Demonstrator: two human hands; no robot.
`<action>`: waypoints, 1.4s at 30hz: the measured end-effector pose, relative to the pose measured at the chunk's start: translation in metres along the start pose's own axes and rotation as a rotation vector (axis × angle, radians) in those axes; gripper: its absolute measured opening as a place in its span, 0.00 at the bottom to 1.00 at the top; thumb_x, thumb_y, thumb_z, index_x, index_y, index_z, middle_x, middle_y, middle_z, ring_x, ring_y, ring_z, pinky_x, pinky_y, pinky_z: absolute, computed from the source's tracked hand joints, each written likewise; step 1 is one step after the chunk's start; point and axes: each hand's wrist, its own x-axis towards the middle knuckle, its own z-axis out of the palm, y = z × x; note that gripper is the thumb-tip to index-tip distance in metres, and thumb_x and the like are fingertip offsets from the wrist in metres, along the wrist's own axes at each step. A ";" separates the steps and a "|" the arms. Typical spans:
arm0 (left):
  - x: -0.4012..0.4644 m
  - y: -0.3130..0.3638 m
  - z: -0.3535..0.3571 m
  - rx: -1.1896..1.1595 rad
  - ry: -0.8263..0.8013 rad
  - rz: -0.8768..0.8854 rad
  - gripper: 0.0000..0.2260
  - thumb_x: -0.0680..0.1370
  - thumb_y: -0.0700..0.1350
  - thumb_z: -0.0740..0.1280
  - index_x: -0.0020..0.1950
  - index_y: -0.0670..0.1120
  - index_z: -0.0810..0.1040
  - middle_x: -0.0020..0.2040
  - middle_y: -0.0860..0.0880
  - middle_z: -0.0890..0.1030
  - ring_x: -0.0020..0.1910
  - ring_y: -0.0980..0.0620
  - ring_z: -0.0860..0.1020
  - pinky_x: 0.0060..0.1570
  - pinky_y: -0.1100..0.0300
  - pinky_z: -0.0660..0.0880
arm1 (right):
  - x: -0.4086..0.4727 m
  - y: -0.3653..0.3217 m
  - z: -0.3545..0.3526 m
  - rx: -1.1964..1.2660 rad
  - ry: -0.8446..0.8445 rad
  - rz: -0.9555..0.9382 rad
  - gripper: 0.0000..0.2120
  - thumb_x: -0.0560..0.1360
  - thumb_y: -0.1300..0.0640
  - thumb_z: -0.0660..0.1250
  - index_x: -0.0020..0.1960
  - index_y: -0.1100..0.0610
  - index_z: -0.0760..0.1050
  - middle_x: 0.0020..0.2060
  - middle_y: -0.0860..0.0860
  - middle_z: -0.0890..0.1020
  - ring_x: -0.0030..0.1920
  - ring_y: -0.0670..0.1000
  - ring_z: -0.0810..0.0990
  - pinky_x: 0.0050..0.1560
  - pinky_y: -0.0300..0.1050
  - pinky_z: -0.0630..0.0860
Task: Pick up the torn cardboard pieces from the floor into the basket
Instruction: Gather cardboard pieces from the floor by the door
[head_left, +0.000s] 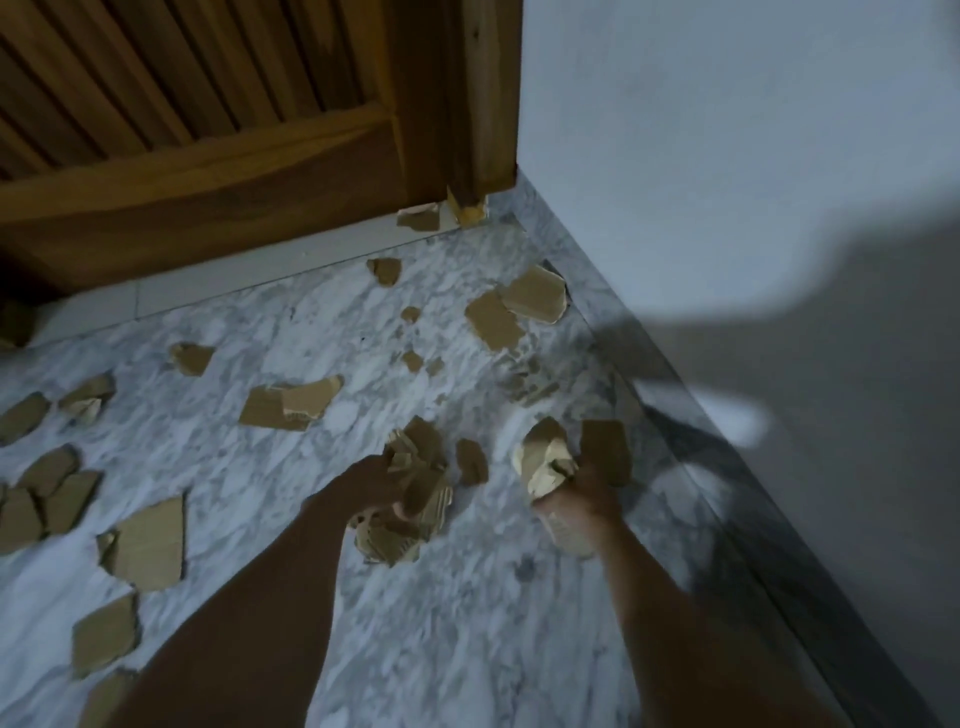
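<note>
Head view: blurred cardboard pieces (415, 488)

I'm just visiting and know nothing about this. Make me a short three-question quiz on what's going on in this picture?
1. True or false: both hands hold cardboard.
2. Which is in view? A) the basket B) a wooden door C) a broom
3. Fill in: the floor has a ____ pattern.

Key:
1. True. The left hand grips a bundle of pieces, and the right hand grips a crumpled piece.
2. B. The door stands behind the scattered pieces; no basket shows.
3. Marble, on the floor.
</note>
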 end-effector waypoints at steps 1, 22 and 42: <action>-0.003 0.001 -0.006 -0.071 -0.013 0.007 0.20 0.74 0.47 0.70 0.63 0.38 0.78 0.60 0.37 0.80 0.58 0.42 0.79 0.51 0.51 0.74 | 0.002 -0.004 -0.012 0.088 0.028 0.002 0.27 0.66 0.65 0.79 0.62 0.59 0.75 0.51 0.51 0.79 0.57 0.56 0.80 0.46 0.38 0.74; 0.046 0.086 0.051 -0.036 0.071 0.124 0.29 0.73 0.44 0.70 0.70 0.46 0.61 0.63 0.42 0.76 0.61 0.39 0.76 0.50 0.51 0.72 | 0.073 -0.004 -0.024 -0.419 0.305 0.153 0.28 0.70 0.58 0.75 0.64 0.54 0.66 0.59 0.56 0.80 0.60 0.60 0.79 0.52 0.49 0.75; 0.044 0.114 0.063 0.007 0.206 0.109 0.28 0.74 0.68 0.63 0.67 0.53 0.76 0.62 0.48 0.79 0.61 0.44 0.78 0.62 0.51 0.72 | 0.080 -0.035 0.001 -0.259 0.172 0.195 0.37 0.61 0.53 0.83 0.66 0.54 0.72 0.60 0.54 0.81 0.63 0.59 0.78 0.57 0.50 0.75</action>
